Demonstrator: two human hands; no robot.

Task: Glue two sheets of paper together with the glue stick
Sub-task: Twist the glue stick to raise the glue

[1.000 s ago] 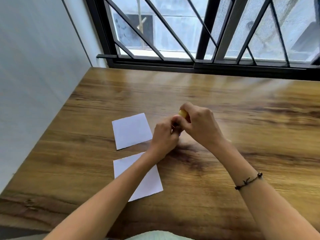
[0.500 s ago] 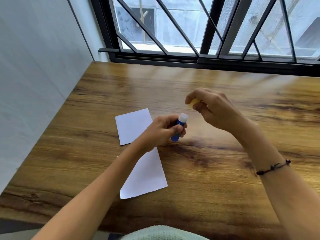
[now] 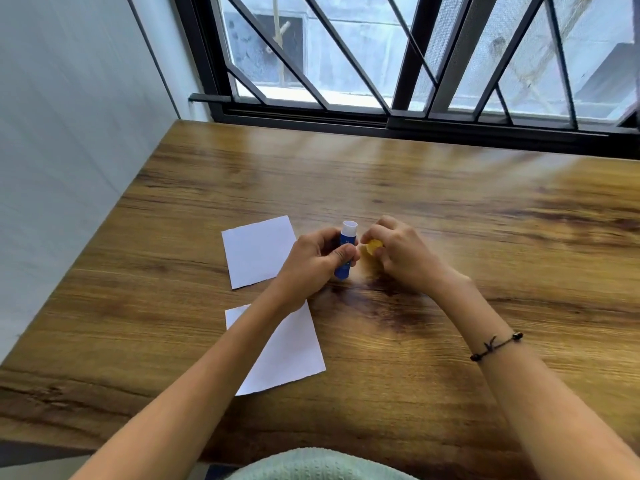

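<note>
Two white paper sheets lie on the wooden table (image 3: 450, 209): a far sheet (image 3: 258, 251) left of my hands and a near sheet (image 3: 287, 355) partly under my left forearm. My left hand (image 3: 311, 261) grips a blue glue stick (image 3: 346, 251) upright, its white open top showing. Just to its right, my right hand (image 3: 398, 252) pinches the yellow cap (image 3: 374, 246) low over the table.
A pale wall (image 3: 69, 150) borders the table on the left. A black-framed window with diagonal bars (image 3: 381, 64) runs along the far edge. A thin black bracelet (image 3: 495, 346) circles my right wrist. Pale green fabric (image 3: 318, 465) shows at the near edge.
The yellow cap came off the glue stick in my right hand. That hand swung away to the upper right, then came back down beside the stick. My left hand keeps holding the stick.
</note>
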